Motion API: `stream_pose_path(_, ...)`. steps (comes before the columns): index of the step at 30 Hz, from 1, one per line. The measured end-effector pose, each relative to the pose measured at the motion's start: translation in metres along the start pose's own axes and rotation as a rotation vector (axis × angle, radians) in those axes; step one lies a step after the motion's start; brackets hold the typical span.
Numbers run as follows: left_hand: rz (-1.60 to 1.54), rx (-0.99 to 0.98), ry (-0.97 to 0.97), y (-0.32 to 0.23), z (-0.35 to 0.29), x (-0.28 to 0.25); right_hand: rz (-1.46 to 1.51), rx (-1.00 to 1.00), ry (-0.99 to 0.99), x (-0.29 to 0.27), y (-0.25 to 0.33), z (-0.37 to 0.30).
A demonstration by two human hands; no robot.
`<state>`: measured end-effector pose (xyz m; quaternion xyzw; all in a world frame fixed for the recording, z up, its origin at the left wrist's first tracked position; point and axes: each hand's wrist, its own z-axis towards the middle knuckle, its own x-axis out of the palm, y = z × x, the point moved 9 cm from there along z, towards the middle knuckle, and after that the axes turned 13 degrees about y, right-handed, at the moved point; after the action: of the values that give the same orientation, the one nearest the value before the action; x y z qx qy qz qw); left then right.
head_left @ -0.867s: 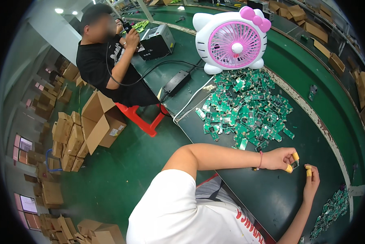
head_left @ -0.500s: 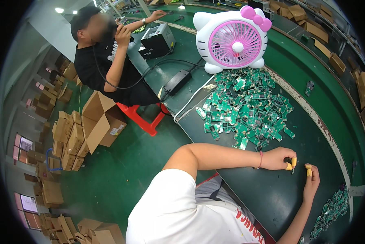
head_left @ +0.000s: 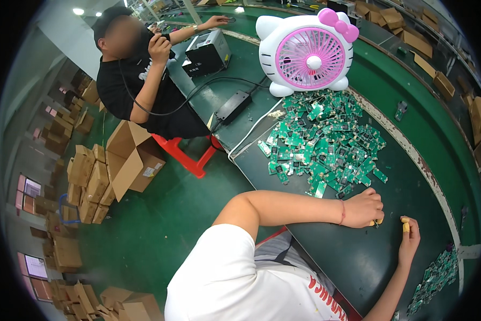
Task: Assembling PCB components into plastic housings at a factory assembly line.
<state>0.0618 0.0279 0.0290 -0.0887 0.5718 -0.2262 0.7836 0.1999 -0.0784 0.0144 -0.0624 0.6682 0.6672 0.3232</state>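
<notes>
My left hand (head_left: 362, 208) is closed over the dark table, its knuckles turned up. A small dark piece, seemingly a circuit board (head_left: 377, 225), shows at its fingertips, mostly hidden by the hand. Yellow finger covers are on fingertips of both hands. Just to the right, my right hand (head_left: 410, 238) has finger and thumb brought together; anything between them is too small to make out. A large heap of green circuit boards (head_left: 326, 142) lies beyond my left hand. Another pile of green boards (head_left: 436, 275) lies to the right of my right forearm.
A white and pink fan (head_left: 307, 53) stands behind the heap. A black power adapter (head_left: 233, 107) with cables lies left of it. A co-worker in black (head_left: 138, 80) sits at the far left beside a box (head_left: 205, 53). Cardboard cartons (head_left: 93, 184) stand on the floor.
My left hand has shifted slightly left and rolled over, so its fingertips now point down and its knuckles face up. My right hand has barely moved. The co-worker's raised hand has shifted slightly.
</notes>
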Motion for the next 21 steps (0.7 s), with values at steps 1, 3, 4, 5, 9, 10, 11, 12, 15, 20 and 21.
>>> stream_pose_path(1, 0.029, -0.004, 0.054, 0.001, 0.001, 0.004, -0.001, 0.002, -0.001, 0.0, -0.001, 0.0)
stream_pose_path(3, 0.001, -0.026, 0.071, 0.004, 0.002, 0.005, -0.007, 0.002, 0.005, 0.0, 0.001, 0.001)
stream_pose_path(4, -0.027, -0.046, 0.09, 0.006, 0.002, 0.007, -0.013, 0.001, 0.008, 0.0, 0.002, 0.001)
stream_pose_path(5, -0.028, -0.047, 0.088, 0.006, 0.002, 0.007, -0.014, 0.002, 0.009, 0.0, 0.001, 0.002)
stream_pose_path(9, 0.038, -0.076, 0.029, 0.009, 0.001, -0.002, 0.016, -0.003, -0.003, -0.001, 0.0, 0.005)
stream_pose_path(10, 0.046, -0.077, 0.016, 0.009, 0.001, -0.006, 0.009, -0.015, -0.003, -0.001, 0.001, 0.006)
stream_pose_path(11, 0.044, -0.075, 0.014, 0.007, 0.002, -0.008, 0.007, -0.014, -0.004, -0.002, 0.0, 0.005)
stream_pose_path(12, 0.033, -0.081, -0.009, 0.007, 0.002, -0.013, 0.008, -0.013, -0.004, -0.002, -0.001, 0.005)
stream_pose_path(15, 0.019, -0.078, -0.061, -0.001, 0.0, -0.029, -0.006, -0.001, 0.004, 0.0, 0.002, 0.003)
stream_pose_path(20, -0.053, -0.125, -0.119, -0.008, -0.005, -0.039, -0.025, 0.026, -0.001, 0.001, 0.005, -0.008)
stream_pose_path(21, -0.041, -0.175, -0.177, -0.004, -0.008, -0.045, -0.035, 0.006, -0.002, 0.001, 0.008, -0.01)
